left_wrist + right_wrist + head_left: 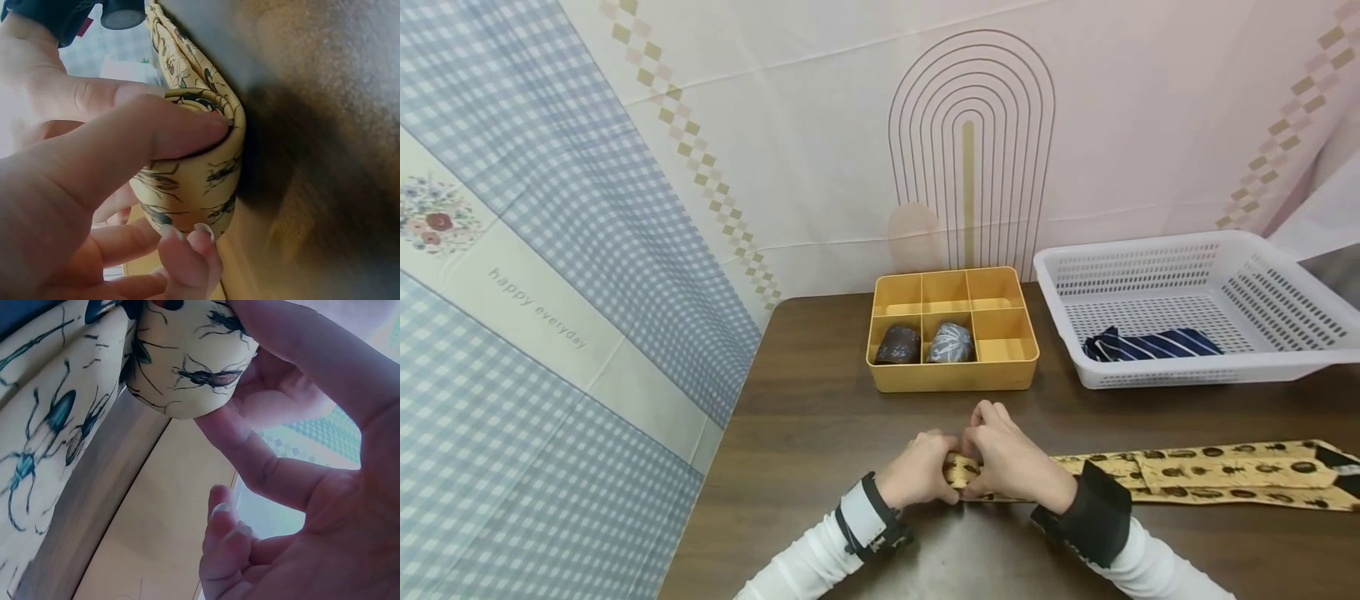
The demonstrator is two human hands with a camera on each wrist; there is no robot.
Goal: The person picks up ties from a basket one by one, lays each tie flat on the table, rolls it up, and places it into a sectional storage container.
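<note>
A yellow necktie printed with dark beetles point(1210, 471) lies across the brown table point(820, 417), its left end rolled into a small coil point(958, 472). My left hand point(921, 471) pinches the coil point(200, 181) with thumb and fingers. My right hand point(1011, 458) curls over the same roll point(187, 369) from the other side, fingers wrapped on it. The rest of the tie stretches flat to the right edge.
A yellow divided box point(953, 329) stands behind my hands, with a dark rolled tie point(898, 344) and a grey rolled tie point(951, 342) in its front compartments. A white basket point(1195, 304) at the back right holds a navy striped tie point(1150, 344). Patterned cloth walls stand left and behind.
</note>
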